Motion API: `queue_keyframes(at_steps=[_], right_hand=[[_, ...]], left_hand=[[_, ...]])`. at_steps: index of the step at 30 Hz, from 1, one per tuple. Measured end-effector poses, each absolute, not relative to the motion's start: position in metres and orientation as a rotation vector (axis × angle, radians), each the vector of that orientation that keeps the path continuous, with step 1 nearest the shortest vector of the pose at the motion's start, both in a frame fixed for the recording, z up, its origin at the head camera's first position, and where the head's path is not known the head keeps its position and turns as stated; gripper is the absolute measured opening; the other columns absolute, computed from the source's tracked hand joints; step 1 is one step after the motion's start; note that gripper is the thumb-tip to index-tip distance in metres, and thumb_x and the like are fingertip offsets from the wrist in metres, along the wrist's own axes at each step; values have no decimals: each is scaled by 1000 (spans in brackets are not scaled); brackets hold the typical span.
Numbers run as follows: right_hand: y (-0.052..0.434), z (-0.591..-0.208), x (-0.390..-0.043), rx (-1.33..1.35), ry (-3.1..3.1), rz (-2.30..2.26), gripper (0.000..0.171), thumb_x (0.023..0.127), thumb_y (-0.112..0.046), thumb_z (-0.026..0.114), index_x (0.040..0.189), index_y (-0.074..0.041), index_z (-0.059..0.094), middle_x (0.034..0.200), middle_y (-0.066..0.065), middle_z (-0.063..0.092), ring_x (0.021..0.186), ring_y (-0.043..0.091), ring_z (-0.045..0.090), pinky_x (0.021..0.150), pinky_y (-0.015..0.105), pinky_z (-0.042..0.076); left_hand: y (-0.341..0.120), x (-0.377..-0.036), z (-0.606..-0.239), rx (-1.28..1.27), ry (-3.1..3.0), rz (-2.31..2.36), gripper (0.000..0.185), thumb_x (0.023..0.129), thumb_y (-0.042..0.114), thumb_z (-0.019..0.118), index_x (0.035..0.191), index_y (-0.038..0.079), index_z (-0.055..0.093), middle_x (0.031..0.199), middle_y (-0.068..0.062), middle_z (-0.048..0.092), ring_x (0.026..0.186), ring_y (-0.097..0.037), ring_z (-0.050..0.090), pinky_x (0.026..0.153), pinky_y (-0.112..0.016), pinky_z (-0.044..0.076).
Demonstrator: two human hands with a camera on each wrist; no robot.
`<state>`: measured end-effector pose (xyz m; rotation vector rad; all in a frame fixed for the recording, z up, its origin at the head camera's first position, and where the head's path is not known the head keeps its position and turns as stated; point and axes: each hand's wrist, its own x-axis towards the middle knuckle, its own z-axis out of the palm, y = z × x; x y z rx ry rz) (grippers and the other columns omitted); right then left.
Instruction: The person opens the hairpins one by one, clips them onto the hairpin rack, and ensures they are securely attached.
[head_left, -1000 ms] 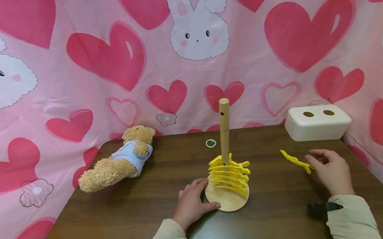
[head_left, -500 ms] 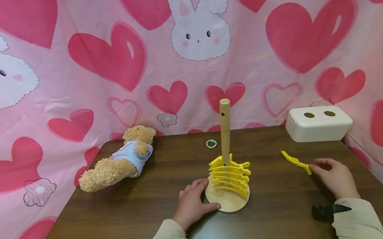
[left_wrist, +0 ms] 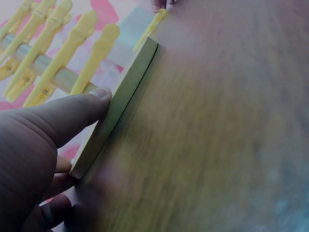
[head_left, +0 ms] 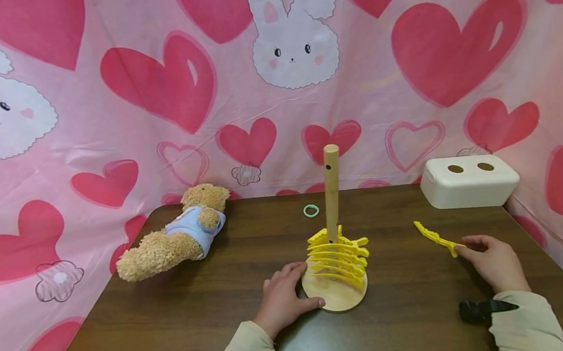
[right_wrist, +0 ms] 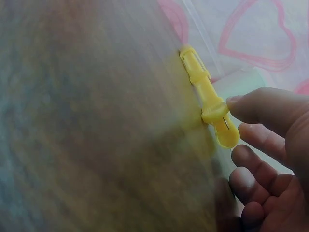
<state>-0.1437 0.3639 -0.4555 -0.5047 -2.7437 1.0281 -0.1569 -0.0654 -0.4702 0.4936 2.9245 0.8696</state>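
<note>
My left hand [head_left: 283, 298] grips the rim of the round wooden base [head_left: 335, 299] of a stand. In the left wrist view its thumb [left_wrist: 91, 104] presses on the base's edge, with the other fingers lower on the rim. From the base rises an upright wooden pole [head_left: 332, 193] with a hole near its top. Several yellow plastic clips [head_left: 338, 261] sit stacked around the pole's lower part. At the right, my right hand [head_left: 494, 261] pinches the near end of a single yellow clip [head_left: 432, 234] lying on the table. The other fingers of that hand curl loosely below.
A teddy bear [head_left: 185, 235] in a light blue top lies at the left. Behind the stand is a small mint-green ring [head_left: 311, 211]. A white box [head_left: 469, 181] with two round holes stands at the table's back right corner. Pink heart-patterned cloth hangs behind the brown table [head_left: 183, 320].
My right hand has drawn slightly right and toward me, and its fingers have come together at the end of the loose yellow clip. My left hand and the stand stay in place.
</note>
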Motion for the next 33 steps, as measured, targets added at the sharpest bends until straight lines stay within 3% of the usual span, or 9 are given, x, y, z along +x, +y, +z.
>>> queue_keyframes(at_steps=[10, 18, 22, 27, 33], right_hand=[[365, -457, -145, -466, -2792, 1025, 67, 82, -55, 60, 114, 4, 60, 114, 29, 56, 97, 40, 51, 75, 50, 38], [367, -454, -147, -310, -2927, 980, 69, 79, -50, 67, 117, 6, 56, 120, 33, 51, 106, 47, 45, 82, 58, 34], [365, -453, -147, -276, -2968, 998, 80, 76, -59, 65, 122, 5, 53, 124, 33, 47, 111, 49, 40, 84, 61, 32], [359, -454, -151, -314, -3009, 941, 90, 71, -68, 63, 125, 3, 52, 126, 33, 44, 112, 49, 38, 79, 66, 27], [349, -454, -154, -353, -2981, 938, 87, 69, -68, 65, 120, 2, 56, 120, 31, 45, 110, 48, 38, 74, 66, 20]], left_hand=[[-65, -157, -470, 481, 2919, 879, 91, 62, 72, 66, 136, 21, 49, 134, 5, 48, 117, -21, 45, 89, -47, 29], [-65, -156, -469, 492, 2919, 882, 91, 63, 71, 66, 136, 21, 49, 134, 5, 48, 116, -22, 45, 89, -47, 29], [-65, -156, -469, 494, 2919, 878, 91, 63, 71, 66, 136, 21, 49, 134, 5, 48, 116, -22, 45, 89, -47, 29], [-65, -156, -469, 494, 2922, 870, 90, 63, 72, 66, 136, 21, 49, 134, 5, 48, 117, -22, 45, 89, -47, 30], [-65, -156, -468, 488, 2917, 872, 90, 63, 71, 66, 136, 21, 49, 134, 4, 48, 117, -22, 45, 90, -48, 29]])
